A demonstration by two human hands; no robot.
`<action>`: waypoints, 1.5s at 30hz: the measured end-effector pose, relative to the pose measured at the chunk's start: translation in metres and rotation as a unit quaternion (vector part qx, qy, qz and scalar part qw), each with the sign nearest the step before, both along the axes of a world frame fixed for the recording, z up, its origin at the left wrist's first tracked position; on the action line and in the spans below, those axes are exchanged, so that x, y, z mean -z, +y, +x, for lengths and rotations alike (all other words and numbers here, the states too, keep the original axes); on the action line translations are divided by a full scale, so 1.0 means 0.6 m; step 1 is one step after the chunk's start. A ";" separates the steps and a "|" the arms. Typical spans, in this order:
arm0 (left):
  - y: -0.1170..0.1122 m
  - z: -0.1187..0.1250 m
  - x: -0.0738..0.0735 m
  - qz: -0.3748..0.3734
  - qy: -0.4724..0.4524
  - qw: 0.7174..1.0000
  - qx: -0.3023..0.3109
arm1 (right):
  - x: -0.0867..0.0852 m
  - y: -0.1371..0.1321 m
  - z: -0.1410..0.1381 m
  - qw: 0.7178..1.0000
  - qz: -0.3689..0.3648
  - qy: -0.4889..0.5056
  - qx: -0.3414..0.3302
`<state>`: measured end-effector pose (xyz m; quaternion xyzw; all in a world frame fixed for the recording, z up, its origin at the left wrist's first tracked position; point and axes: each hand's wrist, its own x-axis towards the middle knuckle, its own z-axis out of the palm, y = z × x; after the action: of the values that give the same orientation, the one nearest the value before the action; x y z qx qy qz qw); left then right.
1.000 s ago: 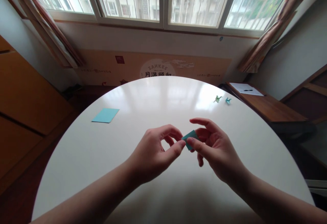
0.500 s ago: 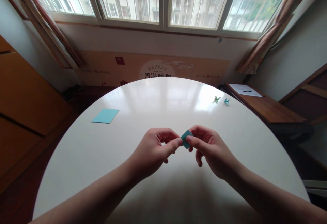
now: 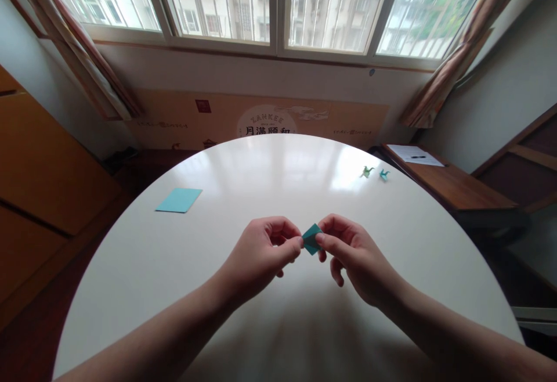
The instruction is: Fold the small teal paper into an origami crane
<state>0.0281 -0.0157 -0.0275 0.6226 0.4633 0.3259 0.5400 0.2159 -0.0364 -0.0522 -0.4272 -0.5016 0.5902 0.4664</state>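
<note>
A small folded piece of teal paper is held above the round white table, just in front of me. My left hand pinches its left corner between thumb and forefinger. My right hand pinches its right side in the same way, its other fingers curled under. Both hands hover a little above the tabletop.
A light blue sheet of paper lies flat at the table's left. Two tiny folded paper figures, one green and one teal, stand at the far right. A wooden side desk with a paper and pen is beyond the right edge.
My right hand's fingers, spread a second ago, have closed onto the paper. Both hands have drawn slightly left and nearer each other, and the paper now shows as a small diamond.
</note>
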 end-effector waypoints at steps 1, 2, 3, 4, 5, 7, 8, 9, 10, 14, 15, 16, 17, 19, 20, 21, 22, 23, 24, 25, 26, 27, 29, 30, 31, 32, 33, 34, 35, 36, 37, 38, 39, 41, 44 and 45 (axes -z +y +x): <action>0.000 0.000 0.001 -0.003 0.000 1.000 0.000 | 0.000 0.000 0.000 1.000 0.001 -0.001 0.002; 0.000 0.000 0.001 -0.004 0.002 1.000 0.001 | 0.000 0.000 0.000 1.000 0.001 -0.003 0.004; 0.000 0.000 0.002 -0.005 0.005 1.000 0.001 | 0.000 0.000 -0.001 1.000 0.000 -0.006 0.008; 0.000 0.001 0.002 -0.004 0.010 1.000 0.002 | -0.001 0.000 -0.001 1.000 -0.001 -0.010 0.011; -0.001 0.002 0.002 -0.002 0.014 1.000 0.003 | -0.002 0.000 -0.001 1.000 -0.002 -0.013 0.013; -0.002 0.005 0.002 0.009 0.017 1.000 0.004 | -0.002 0.000 -0.002 1.000 -0.003 -0.020 0.014; -0.003 0.006 0.002 0.015 0.014 1.000 0.004 | -0.002 0.000 -0.002 1.000 -0.003 -0.023 0.016; -0.004 0.007 0.002 0.021 0.008 1.000 0.003 | -0.002 0.000 -0.002 1.000 -0.001 -0.023 0.019; -0.004 0.009 0.003 0.025 -0.001 1.000 -0.002 | -0.002 0.001 -0.002 0.999 0.002 -0.022 0.023; -0.007 0.013 0.007 0.011 -0.055 0.997 -0.044 | -0.001 0.001 -0.005 1.000 0.017 -0.004 0.020; -0.008 0.014 0.009 0.007 -0.068 0.996 -0.054 | -0.001 0.000 -0.006 1.000 0.018 0.001 0.014; -0.009 0.016 0.011 0.005 -0.079 0.995 -0.061 | 0.000 0.000 -0.007 1.000 0.017 0.004 0.009; -0.011 0.018 0.013 0.003 -0.089 0.994 -0.065 | 0.000 0.000 -0.007 1.000 0.016 0.006 0.006; -0.014 0.023 0.017 -0.002 -0.101 0.993 -0.064 | 0.002 0.001 -0.009 1.000 0.014 0.012 0.010; -0.015 0.025 0.019 -0.005 -0.103 0.993 -0.062 | 0.004 0.002 -0.009 1.000 0.015 0.018 0.015; -0.017 0.027 0.021 -0.007 -0.102 0.993 -0.057 | 0.005 0.003 -0.008 0.999 0.016 0.026 0.020; -0.017 0.029 0.022 -0.006 -0.097 0.994 -0.051 | 0.007 0.004 -0.008 0.999 0.016 0.034 0.025; -0.017 0.030 0.023 -0.003 -0.089 0.995 -0.039 | 0.009 0.005 -0.007 0.999 0.016 0.041 0.030; -0.017 0.031 0.023 -0.002 -0.076 0.997 -0.022 | 0.010 0.005 -0.006 0.998 0.016 0.045 0.032; -0.016 0.030 0.022 -0.002 -0.062 0.998 -0.004 | 0.010 0.006 -0.004 0.998 0.018 0.046 0.034; -0.015 0.029 0.021 0.001 -0.047 0.999 0.010 | 0.009 0.006 -0.003 0.998 0.023 0.041 0.038; -0.014 0.026 0.020 0.010 -0.034 0.999 0.017 | 0.007 0.006 -0.001 0.998 0.033 0.028 0.041; -0.013 0.020 0.015 0.056 -0.023 0.998 -0.003 | 0.001 0.005 0.001 0.996 0.065 -0.017 0.049; -0.013 0.017 0.013 0.091 -0.024 0.995 -0.025 | -0.003 0.004 0.002 0.994 0.085 -0.045 0.051; -0.013 0.014 0.010 0.128 -0.027 0.990 -0.043 | -0.007 0.002 0.002 0.991 0.101 -0.068 0.050; -0.014 0.012 0.007 0.159 -0.028 0.985 -0.055 | -0.010 0.000 0.001 0.989 0.111 -0.085 0.045; -0.015 0.010 0.004 0.180 -0.028 0.981 -0.061 | -0.013 -0.002 0.000 0.988 0.116 -0.094 0.038; -0.015 0.009 0.002 0.190 -0.026 0.980 -0.059 | -0.015 -0.004 -0.002 0.988 0.115 -0.098 0.029; -0.015 0.009 0.000 0.189 -0.025 0.980 -0.053 | -0.017 -0.007 -0.003 0.989 0.112 -0.099 0.021; -0.015 0.009 -0.001 0.180 -0.026 0.982 -0.048 | -0.017 -0.009 -0.005 0.989 0.109 -0.098 0.014; -0.015 0.009 -0.001 0.166 -0.030 0.985 -0.043 | -0.017 -0.010 -0.005 0.990 0.107 -0.096 0.008; -0.014 0.010 -0.001 0.150 -0.036 0.987 -0.041 | -0.017 -0.011 -0.006 0.990 0.107 -0.094 0.005; -0.013 0.010 0.000 0.134 -0.044 0.989 -0.039 | -0.016 -0.011 -0.006 0.990 0.107 -0.090 0.002; -0.011 0.011 0.002 0.113 -0.059 0.991 -0.037 | -0.015 -0.010 -0.004 0.991 0.107 -0.076 0.000; -0.012 0.012 0.005 0.120 -0.072 0.989 -0.047 | -0.013 -0.006 -0.001 0.994 0.093 -0.060 -0.004; -0.013 0.012 0.006 0.134 -0.074 0.987 -0.052 | -0.012 -0.005 -0.001 0.995 0.084 -0.058 -0.005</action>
<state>0.0354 -0.0233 -0.0309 0.6385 0.4059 0.4578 0.4669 0.2154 -0.0397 -0.0451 -0.4177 -0.5778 0.5227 0.4673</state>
